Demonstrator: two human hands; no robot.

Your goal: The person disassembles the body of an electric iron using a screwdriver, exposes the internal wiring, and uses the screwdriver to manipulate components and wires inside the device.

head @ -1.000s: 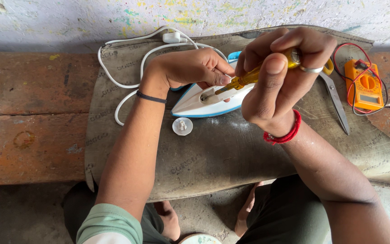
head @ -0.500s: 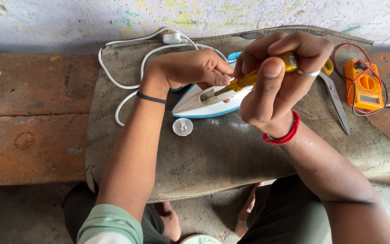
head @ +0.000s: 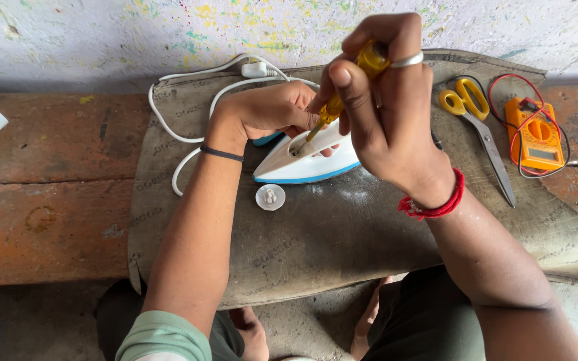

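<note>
Right hand point(head: 386, 113) closed in a fist around the yellow handle of a screwdriver point(head: 342, 93), whose shaft slants down and left so that the tip meets the top of a white clothes iron point(head: 309, 164) with a blue edge. Left hand point(head: 272, 110) rests on the rear of the iron, fingers point(head: 302, 120) curled against its body beside the screwdriver shaft; how tightly they grip cannot be told. The iron lies on a grey mat point(head: 342, 234) spread over a worn red-brown bench point(head: 48, 200). A white round knob point(head: 270, 197) lies on the mat just beside the iron's nose. A white power cord point(head: 188, 140) loops behind the left wrist. Yellow-handled scissors point(head: 476, 120) and an orange multimeter point(head: 535, 137) with red lead lie well to the right.
</note>
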